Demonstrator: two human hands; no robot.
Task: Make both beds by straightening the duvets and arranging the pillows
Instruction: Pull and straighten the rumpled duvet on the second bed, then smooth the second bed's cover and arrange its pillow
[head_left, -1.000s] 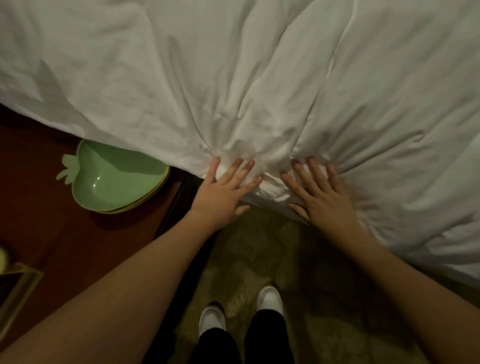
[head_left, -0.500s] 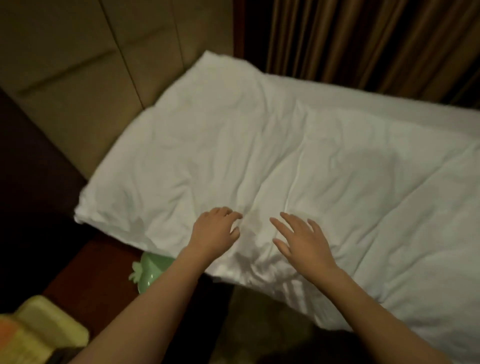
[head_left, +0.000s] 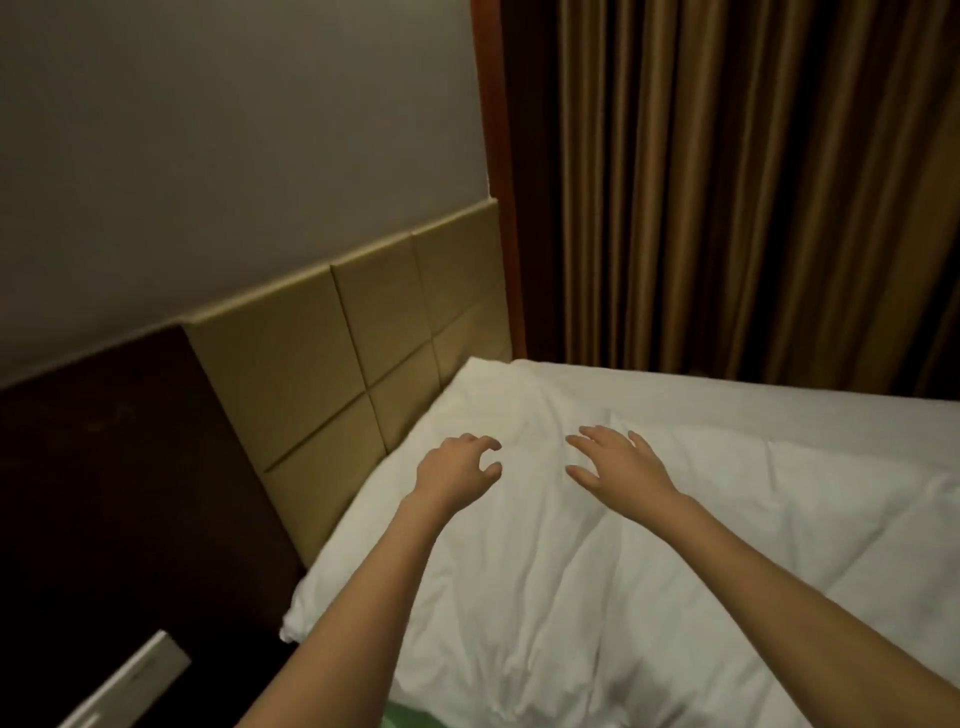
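Both my arms reach out over the white duvet (head_left: 597, 571), nothing grasped. My left hand (head_left: 457, 470) has its fingers loosely curled, empty; my right hand (head_left: 618, 462) has its fingers spread and relaxed. Can't tell if either touches the fabric. Duvet lies wrinkled under and beyond my fingers, up to the tan padded headboard (head_left: 358, 332) left of them. Brown curtain (head_left: 727, 182) ahead.

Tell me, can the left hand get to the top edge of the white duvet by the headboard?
Probably yes. The left hand hovers empty over the white duvet, fingers loosely curled, with nothing between it and the top edge beside the tan headboard. The right hand is alongside, not blocking.
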